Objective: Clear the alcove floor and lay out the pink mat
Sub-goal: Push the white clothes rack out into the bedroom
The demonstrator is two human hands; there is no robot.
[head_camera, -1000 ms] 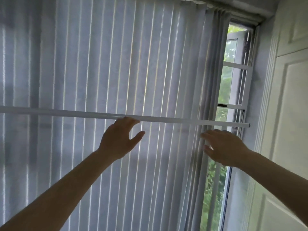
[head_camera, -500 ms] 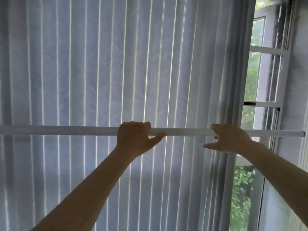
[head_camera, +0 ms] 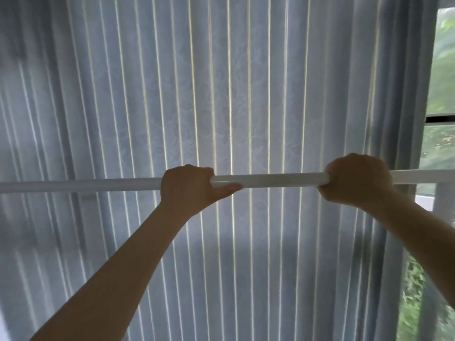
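Note:
A long white rod runs level across the whole view at about arm's height, in front of the blinds. My left hand grips it near the middle, fingers curled over the top and thumb under it. My right hand grips the same rod further right, fingers wrapped round it. Both arms reach up and forward. The pink mat and the alcove floor are out of view.
Grey vertical blinds fill the wall behind the rod, with light showing between the slats. At the right edge a window shows green leaves outside.
Both hands went from reaching under the rod to gripping it. The view has swung left and closer, so the window and white door panel slid off to the right.

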